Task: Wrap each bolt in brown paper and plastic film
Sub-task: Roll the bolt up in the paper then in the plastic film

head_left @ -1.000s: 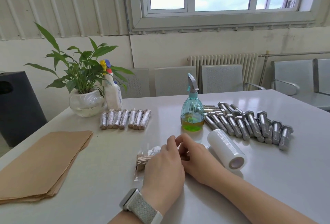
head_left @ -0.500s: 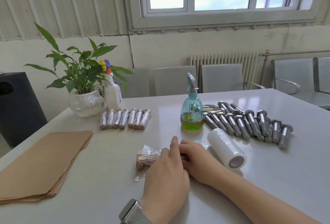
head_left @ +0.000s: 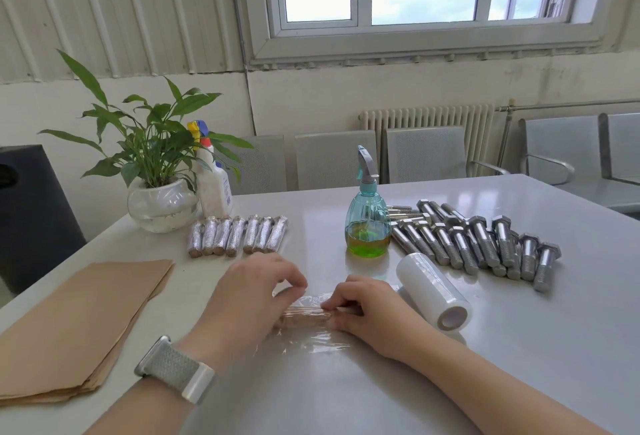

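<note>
A paper-wrapped bolt (head_left: 304,317) lies crosswise on the table inside a loose sheet of clear plastic film (head_left: 311,344). My left hand (head_left: 249,299) pinches the film above the bolt's left end. My right hand (head_left: 367,310) holds the bolt's right end with curled fingers. A roll of plastic film (head_left: 434,290) lies just right of my right hand. Several bare steel bolts (head_left: 485,244) are piled at the right. Several finished wrapped bolts (head_left: 239,235) stand in a row at the back. A stack of brown paper (head_left: 76,323) lies at the left.
A blue spray bottle (head_left: 367,216) with green liquid stands behind my hands. A potted plant (head_left: 159,192) and a white spray bottle (head_left: 213,181) stand at the back left. Grey chairs line the wall behind the white table (head_left: 381,400).
My hands have moved apart along the bolt. The left hand shifted left and lifted film over it; the right hand now holds the right end. More film lies spread toward me.
</note>
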